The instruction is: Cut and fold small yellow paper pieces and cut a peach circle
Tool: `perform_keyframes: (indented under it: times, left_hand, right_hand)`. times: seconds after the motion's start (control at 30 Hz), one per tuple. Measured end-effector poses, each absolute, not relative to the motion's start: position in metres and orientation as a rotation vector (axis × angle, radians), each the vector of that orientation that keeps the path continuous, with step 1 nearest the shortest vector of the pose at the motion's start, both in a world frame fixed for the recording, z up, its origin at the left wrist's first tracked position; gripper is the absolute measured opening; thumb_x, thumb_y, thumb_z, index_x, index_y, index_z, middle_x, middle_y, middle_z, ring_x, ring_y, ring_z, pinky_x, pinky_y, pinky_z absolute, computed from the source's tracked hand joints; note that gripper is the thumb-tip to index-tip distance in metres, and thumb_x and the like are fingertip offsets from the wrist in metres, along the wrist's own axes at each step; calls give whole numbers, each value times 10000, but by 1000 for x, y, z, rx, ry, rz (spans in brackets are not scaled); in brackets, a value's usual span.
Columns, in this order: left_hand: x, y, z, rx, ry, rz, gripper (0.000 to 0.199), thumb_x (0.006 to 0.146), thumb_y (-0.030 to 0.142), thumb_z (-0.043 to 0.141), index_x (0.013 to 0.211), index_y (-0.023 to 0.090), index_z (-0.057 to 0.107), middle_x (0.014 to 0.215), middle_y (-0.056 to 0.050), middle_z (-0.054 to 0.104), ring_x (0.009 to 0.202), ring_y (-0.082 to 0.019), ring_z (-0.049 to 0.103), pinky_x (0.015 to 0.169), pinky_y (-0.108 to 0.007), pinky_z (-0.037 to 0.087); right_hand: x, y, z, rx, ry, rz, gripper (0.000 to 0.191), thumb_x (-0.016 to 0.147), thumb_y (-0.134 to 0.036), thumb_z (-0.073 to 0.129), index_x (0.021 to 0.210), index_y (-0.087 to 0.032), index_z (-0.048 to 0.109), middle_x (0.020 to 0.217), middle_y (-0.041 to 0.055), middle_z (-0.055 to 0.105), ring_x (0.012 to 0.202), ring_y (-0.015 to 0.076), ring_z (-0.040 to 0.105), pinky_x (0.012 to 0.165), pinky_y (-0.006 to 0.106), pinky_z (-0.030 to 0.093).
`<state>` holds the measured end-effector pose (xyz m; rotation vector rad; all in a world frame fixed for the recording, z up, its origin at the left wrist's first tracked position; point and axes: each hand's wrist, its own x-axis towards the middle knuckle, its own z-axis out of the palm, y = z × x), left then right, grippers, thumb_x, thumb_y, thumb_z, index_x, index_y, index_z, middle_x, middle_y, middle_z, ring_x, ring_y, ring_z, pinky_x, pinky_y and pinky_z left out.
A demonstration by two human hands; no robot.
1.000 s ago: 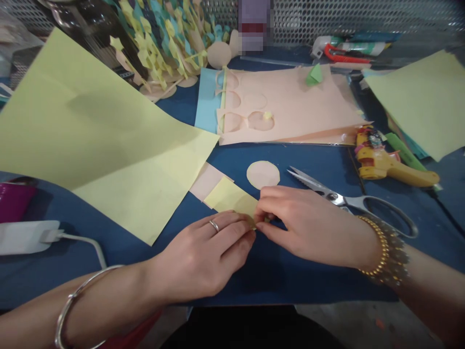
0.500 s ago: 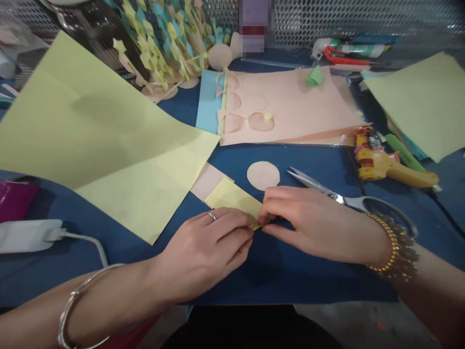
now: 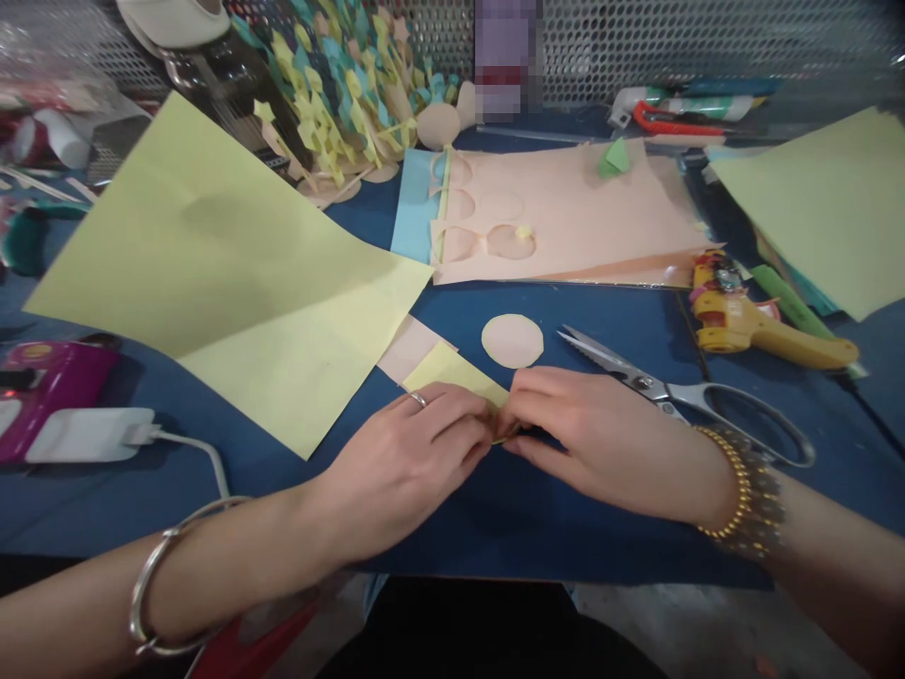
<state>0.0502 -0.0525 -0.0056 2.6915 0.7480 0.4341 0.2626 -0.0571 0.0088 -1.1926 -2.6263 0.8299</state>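
A narrow yellow paper strip (image 3: 452, 371) slants across the blue table, its lower end pinched between both hands. My left hand (image 3: 403, 462), with a ring on one finger, has its fingers closed on the strip's end. My right hand (image 3: 600, 438) meets it there, fingertips closed on the same end, which the fingers mostly hide. Under the strip's upper end lies a pale pink paper piece (image 3: 404, 347). A pale paper circle (image 3: 513, 340) lies just above my right hand. Metal scissors (image 3: 654, 385) rest partly behind my right hand and wrist.
A large yellow sheet (image 3: 233, 273) covers the left side. Behind are pink sheets (image 3: 580, 212), paper stars on strips (image 3: 339, 104) and a dark bottle (image 3: 219, 85). A yellow glue gun (image 3: 770, 330) and more sheets (image 3: 841, 207) are at right; a white plug (image 3: 91, 434) is at left.
The view has shifted a little, showing more of the left side. Both hands have drawn closer together on the strip's end, and less of that end shows.
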Motion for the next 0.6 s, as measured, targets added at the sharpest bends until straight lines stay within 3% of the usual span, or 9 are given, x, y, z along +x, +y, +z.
perform_keyframes:
  times: [0.13,0.3,0.6]
  left_hand:
    - [44,-45,-6,2824,558,349,203,893,82,468,1033,116,611,1082,-104,623,1066,-206,569,949,-364,475]
    - [48,-44,-1,2585,766,379,135,890,189,509,929,166,636,1027,-61,641,990,-179,598,879,-338,502]
    - [48,-49,-9,2565,777,500,119,878,145,514,859,157,631,1014,-62,627,1010,-168,584,875,-312,487]
  right_hand:
    - [258,-61,7,-1217,-2653,772,138,912,-207,485,841,-156,592,856,34,583,780,172,549,671,308,420]
    - [254,-64,6,-1272,-2673,741,188,929,-212,432,832,-157,583,838,34,572,760,176,538,670,321,407]
    - [251,-64,9,-1373,-2638,758,163,906,-200,452,803,-166,573,810,21,562,731,170,528,655,321,384]
